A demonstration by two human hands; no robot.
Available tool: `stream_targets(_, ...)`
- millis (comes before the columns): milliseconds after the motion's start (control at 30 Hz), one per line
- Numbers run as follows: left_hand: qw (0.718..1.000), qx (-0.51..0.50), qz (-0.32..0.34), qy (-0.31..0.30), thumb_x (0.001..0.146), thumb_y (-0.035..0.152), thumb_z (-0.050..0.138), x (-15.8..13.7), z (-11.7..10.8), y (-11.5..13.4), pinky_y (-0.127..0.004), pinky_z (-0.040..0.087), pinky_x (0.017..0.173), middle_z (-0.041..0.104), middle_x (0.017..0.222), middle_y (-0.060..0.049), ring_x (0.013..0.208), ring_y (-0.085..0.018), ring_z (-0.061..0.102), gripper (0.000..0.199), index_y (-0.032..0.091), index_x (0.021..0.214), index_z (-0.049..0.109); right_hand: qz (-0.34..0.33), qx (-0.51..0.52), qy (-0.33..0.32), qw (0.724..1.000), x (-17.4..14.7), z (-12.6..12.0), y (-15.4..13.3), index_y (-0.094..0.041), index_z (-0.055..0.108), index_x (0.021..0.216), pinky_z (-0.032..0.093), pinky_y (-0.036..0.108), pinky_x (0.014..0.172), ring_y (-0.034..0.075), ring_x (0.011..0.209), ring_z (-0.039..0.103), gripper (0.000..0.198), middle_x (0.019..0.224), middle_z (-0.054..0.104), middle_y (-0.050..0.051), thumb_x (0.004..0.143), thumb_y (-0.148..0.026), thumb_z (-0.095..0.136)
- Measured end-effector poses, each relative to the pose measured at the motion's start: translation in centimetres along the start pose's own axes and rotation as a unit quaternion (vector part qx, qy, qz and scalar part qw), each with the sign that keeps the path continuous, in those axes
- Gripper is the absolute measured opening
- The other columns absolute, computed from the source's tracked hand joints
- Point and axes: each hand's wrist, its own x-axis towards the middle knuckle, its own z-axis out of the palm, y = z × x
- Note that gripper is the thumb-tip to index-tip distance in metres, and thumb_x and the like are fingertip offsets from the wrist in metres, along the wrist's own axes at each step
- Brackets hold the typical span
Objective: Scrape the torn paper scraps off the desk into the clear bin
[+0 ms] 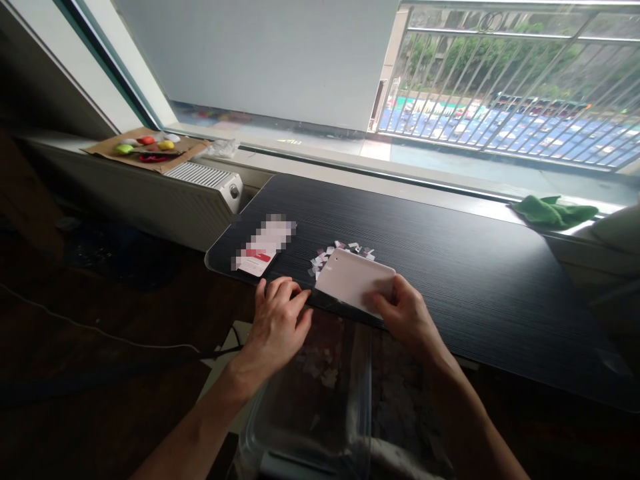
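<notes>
My right hand (407, 310) grips a thin, flat white scraper-like sheet (350, 277) with rounded corners and a small hole near one corner. It is held slanted over the front edge of the dark table (465, 280). Small white paper scraps (320, 257), some with reddish marks, lie along the far and left sides of the sheet, which hides part of them. At the table's front edge, left of the sheet, my left hand (280, 320) has bent fingers slightly apart and holds nothing visible. Just beyond it lies a phone (257, 257) with its screen partly blurred out.
Below the table edge stands a clear plastic bin (305, 427) with pale scraps inside. A green cloth (555, 212) rests by the windowsill at right. Cardboard with colourful lumps (147, 150) sits on the radiator (207, 177) at left. A pale cable (100, 327) crosses the dark floor.
</notes>
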Motion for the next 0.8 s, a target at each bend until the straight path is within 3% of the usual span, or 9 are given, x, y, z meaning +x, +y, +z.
stream_targets(200, 1.0, -0.021, 0.005, -0.004, 0.086, 0.015, 0.054, -0.7, -0.1, 0.3, -0.062, 0.03, 0.107, 0.062, 0.102, -0.01, 0.114, -0.03, 0.053, 0.025, 0.016, 0.106, 0.068, 0.037, 0.068, -0.068, 0.995, -0.4, -0.1, 0.4, -0.02, 0.056, 0.084, 0.041, 0.028, 0.056, 0.016, 0.064, 0.052, 0.019, 0.074, 0.059, 0.0, 0.072, -0.035, 0.059)
stream_targets(367, 0.997, -0.067, 0.018, -0.026, 0.087, 0.014, 0.05, -2.7, -0.3, 1.3, -0.062, 0.03, 0.107, 0.06, 0.102, -0.008, 0.113, -0.028, 0.052, 0.024, 0.019, 0.103, 0.067, 0.038, 0.03, -0.061, 0.997, -3.1, -1.6, 0.1, -0.021, 0.057, 0.08, 0.037, 0.025, 0.052, 0.013, 0.058, 0.049, 0.015, 0.067, 0.056, -0.003, 0.075, -0.034, 0.058)
stream_targets(467, 0.994, -0.096, 0.025, -0.056, 0.087, 0.014, 0.05, -4.1, -0.4, 1.6, -0.061, 0.029, 0.108, 0.06, 0.102, -0.006, 0.114, -0.026, 0.052, 0.027, 0.021, 0.108, 0.065, 0.018, -0.004, -0.007, 1.0, -5.2, -3.0, 0.0, -0.021, 0.059, 0.08, 0.04, 0.026, 0.054, 0.014, 0.058, 0.051, 0.015, 0.065, 0.059, -0.003, 0.077, -0.036, 0.059)
stream_targets(633, 0.995, -0.084, 0.029, -0.039, 0.088, 0.016, 0.05, -4.4, -0.4, 1.2, -0.059, 0.029, 0.109, 0.061, 0.103, -0.006, 0.113, -0.026, 0.052, 0.027, 0.022, 0.109, 0.065, 0.033, -0.07, 0.205, 0.976, -5.2, -5.3, 0.6, -0.023, 0.063, 0.089, 0.045, 0.029, 0.062, 0.018, 0.063, 0.061, 0.023, 0.07, 0.067, 0.0, 0.077, -0.042, 0.066)
stream_targets(700, 0.997, -0.065, 0.031, -0.027, 0.088, 0.017, 0.05, -3.6, -0.3, 0.9, -0.059, 0.03, 0.109, 0.061, 0.103, -0.007, 0.112, -0.027, 0.053, 0.027, 0.022, 0.109, 0.065, 0.024, -0.072, 0.229, 0.971, -4.1, -5.6, 1.1, -0.022, 0.063, 0.089, 0.046, 0.03, 0.062, 0.019, 0.063, 0.063, 0.025, 0.069, 0.068, 0.001, 0.075, -0.042, 0.068)
stream_targets(800, 0.999, -0.028, 0.036, -0.003, 0.089, 0.019, 0.049, -2.3, -0.1, 0.3, -0.059, 0.032, 0.107, 0.062, 0.105, -0.009, 0.112, -0.028, 0.054, 0.028, 0.019, 0.112, 0.064, 0.0, -0.051, 0.208, 0.977, -2.9, -5.2, 1.6, -0.022, 0.063, 0.091, 0.049, 0.033, 0.065, 0.022, 0.069, 0.067, 0.025, 0.074, 0.072, 0.004, 0.077, -0.042, 0.066)
